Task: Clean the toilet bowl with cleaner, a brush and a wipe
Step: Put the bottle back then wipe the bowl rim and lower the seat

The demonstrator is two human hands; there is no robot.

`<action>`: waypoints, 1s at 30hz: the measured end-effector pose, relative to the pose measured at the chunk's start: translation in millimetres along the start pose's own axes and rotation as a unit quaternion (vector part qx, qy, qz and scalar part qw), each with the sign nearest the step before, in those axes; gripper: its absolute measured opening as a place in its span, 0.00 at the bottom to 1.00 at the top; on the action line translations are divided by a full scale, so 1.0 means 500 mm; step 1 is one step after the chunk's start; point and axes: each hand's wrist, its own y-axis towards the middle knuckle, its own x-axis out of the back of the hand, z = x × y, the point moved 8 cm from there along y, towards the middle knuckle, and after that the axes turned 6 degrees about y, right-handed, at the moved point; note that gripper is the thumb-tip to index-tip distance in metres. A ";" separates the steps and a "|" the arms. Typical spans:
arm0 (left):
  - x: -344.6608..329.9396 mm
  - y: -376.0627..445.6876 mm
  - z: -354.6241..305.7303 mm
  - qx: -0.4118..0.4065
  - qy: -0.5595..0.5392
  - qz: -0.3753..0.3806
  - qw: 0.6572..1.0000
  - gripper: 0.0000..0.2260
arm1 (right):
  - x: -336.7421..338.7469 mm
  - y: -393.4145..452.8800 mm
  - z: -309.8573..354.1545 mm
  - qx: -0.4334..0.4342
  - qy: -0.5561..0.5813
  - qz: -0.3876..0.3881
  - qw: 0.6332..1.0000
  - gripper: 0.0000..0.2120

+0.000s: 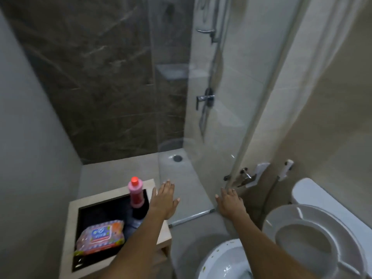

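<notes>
Both my arms reach forward, palms down, fingers straight, holding nothing. My left hand [164, 199] hovers just right of a pink cleaner bottle [135, 195] with a red cap, standing upright on a small table [73, 206]. A pink pack of wipes [99, 236] lies on the table's dark top, nearer to me. My right hand [229, 202] is over the floor by the shower's glass edge. The white toilet bowl [221, 262] is at the bottom right, with specks on its rim and its seat [314, 238] raised. No brush is in view.
A glass shower screen [231, 97] stands ahead with a metal hinge [244, 177] near my right hand. A bidet sprayer [286, 169] hangs on the wall beside the cistern [322, 194]. A floor drain [177, 158] lies in the shower area.
</notes>
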 end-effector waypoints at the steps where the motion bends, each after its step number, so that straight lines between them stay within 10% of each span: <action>1: -0.008 -0.014 0.034 0.017 0.006 -0.003 1.000 0.28 | -0.012 0.004 0.032 0.014 -0.006 0.006 1.000 0.27; 30: -0.346 -0.151 0.713 0.176 -0.077 0.126 0.973 0.30 | -0.475 0.082 0.643 0.144 -0.096 0.151 0.973 0.27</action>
